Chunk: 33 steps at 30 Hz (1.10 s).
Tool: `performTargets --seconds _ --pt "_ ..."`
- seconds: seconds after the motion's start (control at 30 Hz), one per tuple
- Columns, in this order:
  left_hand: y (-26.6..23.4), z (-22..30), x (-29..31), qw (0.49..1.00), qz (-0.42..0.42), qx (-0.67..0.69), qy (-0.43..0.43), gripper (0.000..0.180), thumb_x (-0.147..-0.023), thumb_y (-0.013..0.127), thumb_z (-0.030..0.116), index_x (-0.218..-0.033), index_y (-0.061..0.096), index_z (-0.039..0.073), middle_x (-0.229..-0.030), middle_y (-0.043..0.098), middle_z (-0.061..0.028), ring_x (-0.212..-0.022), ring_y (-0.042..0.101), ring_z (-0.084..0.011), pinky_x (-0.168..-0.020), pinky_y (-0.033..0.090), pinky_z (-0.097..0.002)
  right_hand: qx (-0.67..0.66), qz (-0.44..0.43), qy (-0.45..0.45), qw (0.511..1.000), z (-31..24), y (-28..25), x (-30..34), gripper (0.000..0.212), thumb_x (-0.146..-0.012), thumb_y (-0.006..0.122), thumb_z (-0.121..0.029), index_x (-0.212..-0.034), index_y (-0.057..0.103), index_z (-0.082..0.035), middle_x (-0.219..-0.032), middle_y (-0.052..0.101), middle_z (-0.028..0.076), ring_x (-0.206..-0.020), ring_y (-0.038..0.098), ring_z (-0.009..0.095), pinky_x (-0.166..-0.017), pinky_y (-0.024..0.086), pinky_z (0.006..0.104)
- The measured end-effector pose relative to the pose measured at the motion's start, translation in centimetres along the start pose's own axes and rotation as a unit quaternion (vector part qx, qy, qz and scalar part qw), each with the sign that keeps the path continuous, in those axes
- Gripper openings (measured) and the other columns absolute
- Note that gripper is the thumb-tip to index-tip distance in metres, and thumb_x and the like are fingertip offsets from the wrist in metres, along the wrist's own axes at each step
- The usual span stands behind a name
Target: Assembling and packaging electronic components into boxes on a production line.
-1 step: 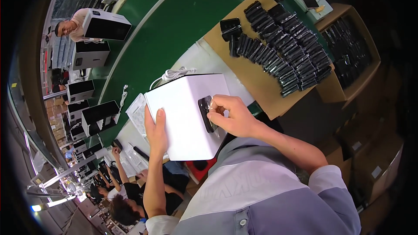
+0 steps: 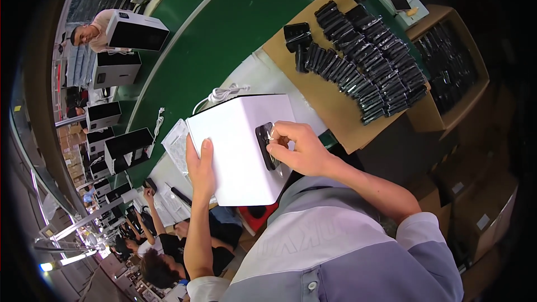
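Note:
A white box-shaped appliance [image 2: 235, 145] stands tilted in front of me, with a white cord [image 2: 224, 94] behind its far edge. My left hand [image 2: 201, 168] grips its left side, thumb flat on the white face and fingers hidden behind the edge. On the right-hand face sits a dark oblong panel [image 2: 265, 144]. Over this panel my right hand [image 2: 299, 148] is closed in a pinch, with shiny clear plastic film [image 2: 272, 131] at its fingertips. How far the film reaches is hard to make out.
At the right, cardboard [image 2: 313, 81] bears rows of plastic-wrapped black parts [image 2: 369, 56]; an open carton [image 2: 475, 89] holds more. A green conveyor [image 2: 207, 39] curves past on the left with similar appliances [image 2: 137, 31]. Other people [image 2: 162, 265] work at the lower left.

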<state>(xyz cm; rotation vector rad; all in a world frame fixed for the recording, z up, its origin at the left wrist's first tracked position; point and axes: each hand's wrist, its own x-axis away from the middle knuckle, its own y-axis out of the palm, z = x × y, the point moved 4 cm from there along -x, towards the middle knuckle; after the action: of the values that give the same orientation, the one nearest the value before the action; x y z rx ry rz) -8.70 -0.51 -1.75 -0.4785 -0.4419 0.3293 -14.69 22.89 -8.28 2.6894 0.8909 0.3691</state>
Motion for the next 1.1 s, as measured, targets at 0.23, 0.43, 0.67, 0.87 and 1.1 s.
performTargets --seconds 0.23,0.43,0.67,0.87,1.1 --pt "-0.3 -0.5 -0.4 1.000 -0.004 -0.011 -0.003 0.048 -0.104 0.053 0.030 -0.139 0.047 -0.003 -0.122 0.060 -0.0135 -0.108 0.057 -0.0180 -0.098 0.045 -0.0330 0.030 -0.014 -0.022 0.999 -0.7 -0.1 -0.6 0.018 -0.092 0.065 -0.009 -0.080 0.055 0.000 -0.077 0.058 0.005 -0.069 0.053 0.013 -0.064 0.044 0.0310" --pt "-0.1 -0.4 -0.2 1.000 -0.002 -0.013 0.000 0.050 -0.104 0.054 0.030 -0.141 0.045 -0.003 -0.123 0.059 -0.0140 -0.110 0.056 -0.0189 -0.099 0.044 -0.0342 0.023 -0.044 -0.007 0.999 -0.4 0.0 -1.1 0.025 -0.098 0.063 -0.015 -0.081 0.052 0.000 -0.077 0.054 0.006 -0.070 0.050 0.014 -0.066 0.043 0.0318" --pt "-0.4 -0.4 -0.5 0.999 -0.021 -0.020 0.042 0.062 -0.101 0.058 0.035 -0.144 0.037 -0.005 -0.128 0.055 -0.0172 -0.116 0.053 -0.0207 -0.104 0.041 -0.0363 -0.028 -0.106 0.069 0.992 0.3 0.7 -1.9 0.027 -0.100 0.061 -0.014 -0.080 0.046 -0.003 -0.074 0.046 0.002 -0.070 0.042 0.011 -0.066 0.040 0.0301" --pt "-0.2 0.0 -0.7 0.999 -0.028 -0.006 0.021 0.062 -0.101 0.057 0.036 -0.143 0.037 -0.005 -0.128 0.055 -0.0177 -0.117 0.053 -0.0220 -0.104 0.041 -0.0367 -0.071 -0.131 0.144 0.978 0.4 0.5 -1.9 0.033 -0.102 0.064 -0.023 -0.081 0.045 -0.005 -0.079 0.047 -0.002 -0.072 0.042 0.006 -0.064 0.037 0.0266" --pt "-0.3 -0.2 -1.1 0.999 -0.037 0.015 0.020 0.061 -0.102 0.056 0.036 -0.144 0.038 -0.005 -0.128 0.055 -0.0171 -0.116 0.054 -0.0218 -0.103 0.043 -0.0365 -0.011 -0.124 0.130 0.984 -0.2 -0.6 -2.0 0.026 -0.095 0.069 -0.016 -0.080 0.053 -0.003 -0.076 0.055 0.002 -0.071 0.050 0.011 -0.069 0.044 0.0296"
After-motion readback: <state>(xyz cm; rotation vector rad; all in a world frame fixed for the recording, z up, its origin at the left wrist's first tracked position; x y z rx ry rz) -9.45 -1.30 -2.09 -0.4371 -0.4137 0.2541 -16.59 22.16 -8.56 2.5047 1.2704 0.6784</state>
